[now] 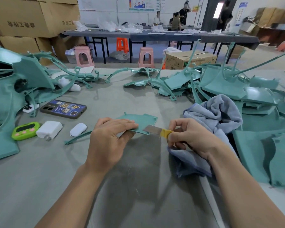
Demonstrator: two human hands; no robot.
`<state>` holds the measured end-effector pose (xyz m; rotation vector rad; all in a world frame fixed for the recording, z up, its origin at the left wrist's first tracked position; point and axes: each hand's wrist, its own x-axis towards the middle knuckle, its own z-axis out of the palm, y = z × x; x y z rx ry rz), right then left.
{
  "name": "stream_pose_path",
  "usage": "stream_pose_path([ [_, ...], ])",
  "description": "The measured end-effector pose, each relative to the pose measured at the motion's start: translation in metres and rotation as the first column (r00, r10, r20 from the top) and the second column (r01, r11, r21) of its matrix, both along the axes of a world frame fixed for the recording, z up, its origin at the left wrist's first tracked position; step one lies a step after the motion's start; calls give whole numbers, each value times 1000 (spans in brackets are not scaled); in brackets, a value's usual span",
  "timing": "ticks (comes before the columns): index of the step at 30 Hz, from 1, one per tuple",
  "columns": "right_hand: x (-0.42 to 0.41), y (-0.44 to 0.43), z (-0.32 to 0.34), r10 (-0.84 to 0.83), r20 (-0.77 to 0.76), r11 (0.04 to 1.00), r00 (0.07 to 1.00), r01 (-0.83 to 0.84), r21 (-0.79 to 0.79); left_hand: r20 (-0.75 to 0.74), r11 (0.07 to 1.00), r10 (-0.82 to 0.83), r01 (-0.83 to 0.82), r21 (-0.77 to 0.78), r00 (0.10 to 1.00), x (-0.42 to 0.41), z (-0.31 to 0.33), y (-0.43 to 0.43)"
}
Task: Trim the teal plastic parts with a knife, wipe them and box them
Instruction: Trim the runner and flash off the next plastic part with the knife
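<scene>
The left hand (109,139) grips the near left edge of a flat teal panel (138,120), fingers curled over its top. The right hand (189,137) pinches a knife (156,130) by its yellow-taped handle, and the blade touches the panel's near right corner. Right of the panel, a grey-blue cloth (215,116) bunches partly under that hand. Left of the panel lie a thin teal strip (77,137), an earbud case (78,129), a charger (49,129), a green timer (25,130) and a phone (63,109). The panel is matte, with small tabs along its far edge.
</scene>
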<state>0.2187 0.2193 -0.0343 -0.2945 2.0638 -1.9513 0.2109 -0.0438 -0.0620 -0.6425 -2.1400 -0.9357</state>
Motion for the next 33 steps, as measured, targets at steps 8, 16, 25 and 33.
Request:
stream_pose_path([
  [8, -9, 6, -6, -382, -104, 919, 919, 389, 64, -8, 1000, 7, -7, 19, 1000, 3, 3, 2],
  [16, -15, 9, -13, -485, -202, 695, 851, 515, 502, -10, 999, 10, -10, 39, 1000, 5, 6, 1],
  [25, -15, 5, -14, -397, -80, 824, 915, 393, 407, -14, 1000, 6, -5, 21, 1000, 6, 6, 3],
  [33, -19, 4, -14, -555, 137, 810, 820, 571, -133, -182, 994, -81, 92, 54, 980, 23, 25, 22],
])
